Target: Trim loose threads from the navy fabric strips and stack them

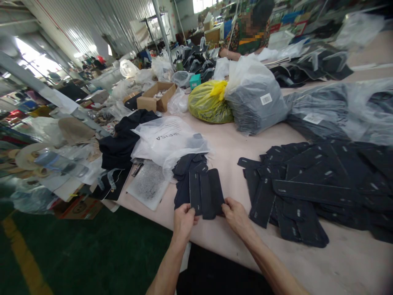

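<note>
The left hand (184, 219) is pinching the near left corner of the dark strips (208, 192), with the thumb lying on top. The right hand (235, 213) is pinching the near right corner of the same group. The dark strips are lying side by side near the front edge of the bench (227, 143), directly between the hands (whether they are joined to each other, one cannot tell). The leftmost strip is showing a small pale mark at each end.

Behind them, a small stack of dark pieces (186, 164) is resting partly under a printed plastic bag (168, 135). To the left, a speckled board (149, 184) is lying flat near the bench edge. To the right, well apart from the right hand, a large pile of dark pieces (310, 176) is spreading across the bench.

Farther back, a yellow bag (208, 102) is standing beside a clear bag with a barcode label (256, 98). A cardboard box (155, 98) is sitting open to their left. Beyond, a co-worker (230, 43) is leaning over the work surface.
</note>
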Motion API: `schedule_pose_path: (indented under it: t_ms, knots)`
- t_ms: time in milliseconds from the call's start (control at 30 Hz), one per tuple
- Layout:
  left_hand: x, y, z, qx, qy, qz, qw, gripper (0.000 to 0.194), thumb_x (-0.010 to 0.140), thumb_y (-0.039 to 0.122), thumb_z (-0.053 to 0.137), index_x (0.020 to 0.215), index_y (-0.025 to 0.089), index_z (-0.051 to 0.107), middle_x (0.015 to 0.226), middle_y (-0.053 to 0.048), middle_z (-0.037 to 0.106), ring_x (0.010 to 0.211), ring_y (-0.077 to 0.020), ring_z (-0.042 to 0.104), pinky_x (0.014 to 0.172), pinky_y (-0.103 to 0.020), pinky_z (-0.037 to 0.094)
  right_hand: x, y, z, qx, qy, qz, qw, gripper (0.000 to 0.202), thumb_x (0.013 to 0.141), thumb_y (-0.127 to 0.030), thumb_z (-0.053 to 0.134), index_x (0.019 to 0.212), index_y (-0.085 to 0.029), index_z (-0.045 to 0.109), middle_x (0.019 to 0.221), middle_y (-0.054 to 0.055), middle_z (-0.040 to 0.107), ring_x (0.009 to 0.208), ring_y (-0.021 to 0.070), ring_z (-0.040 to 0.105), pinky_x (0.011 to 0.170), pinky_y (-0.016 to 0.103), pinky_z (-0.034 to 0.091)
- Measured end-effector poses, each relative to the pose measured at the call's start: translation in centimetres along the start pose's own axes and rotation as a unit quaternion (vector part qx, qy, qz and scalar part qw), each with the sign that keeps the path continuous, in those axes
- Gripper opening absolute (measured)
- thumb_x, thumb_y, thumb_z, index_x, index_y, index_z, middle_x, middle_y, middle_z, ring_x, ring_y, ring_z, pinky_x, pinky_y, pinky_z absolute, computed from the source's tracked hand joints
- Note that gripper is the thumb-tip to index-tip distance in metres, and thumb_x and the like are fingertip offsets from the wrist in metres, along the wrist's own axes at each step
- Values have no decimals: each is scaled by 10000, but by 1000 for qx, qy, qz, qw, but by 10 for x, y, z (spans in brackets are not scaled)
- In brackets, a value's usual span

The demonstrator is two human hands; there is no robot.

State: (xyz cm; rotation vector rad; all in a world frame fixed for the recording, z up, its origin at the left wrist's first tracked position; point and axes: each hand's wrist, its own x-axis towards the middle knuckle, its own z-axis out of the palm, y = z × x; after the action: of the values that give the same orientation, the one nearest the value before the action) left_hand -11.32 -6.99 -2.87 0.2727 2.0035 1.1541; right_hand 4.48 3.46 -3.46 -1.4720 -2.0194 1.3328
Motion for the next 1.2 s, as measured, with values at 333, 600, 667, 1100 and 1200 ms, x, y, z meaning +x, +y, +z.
schedule_pose_path:
  t_ms: [333,600,667,1100,1200]
  knots:
    - [-16,6,0,-99,25,30,994,302,734,330,691,926,104,635,723,-35,670,495,-110,601,472,-224,493,-14,15,-27,-171,97,-22,980,298,892,-265,433,1093,-163,628,937,104,687,814,240,637,731,322,421]
    - [-39,24,14,-230,-72,-40,970,414,613,347,818,886,120,605,717,-21,665,510,-101,595,501,-224,493,-18,1,-28,-59,117,-62,989,302,882,-325,462,1044,-156,652,994,117,652,900,257,620,836,371,451]
    - [-43,25,21,-229,-90,-34,969,408,623,355,811,885,116,608,702,-15,652,510,-95,585,506,-220,484,-17,-1,-26,85,47,-11,995,331,880,-416,483,989,-165,668,919,96,676,818,236,628,768,355,465]
    - [-44,13,37,147,-80,251,953,308,917,346,439,891,142,667,888,-102,672,883,-226,636,814,-365,508,-20,1,-20,427,-82,150,888,283,640,-387,740,802,-162,688,662,17,682,595,168,594,564,266,428]
    - [-16,10,33,299,68,401,863,327,913,251,426,1133,143,643,1261,-164,588,1225,-296,510,1036,-483,408,-23,2,-24,434,-87,179,878,253,605,-360,735,751,-159,685,610,9,665,548,155,571,539,259,409]
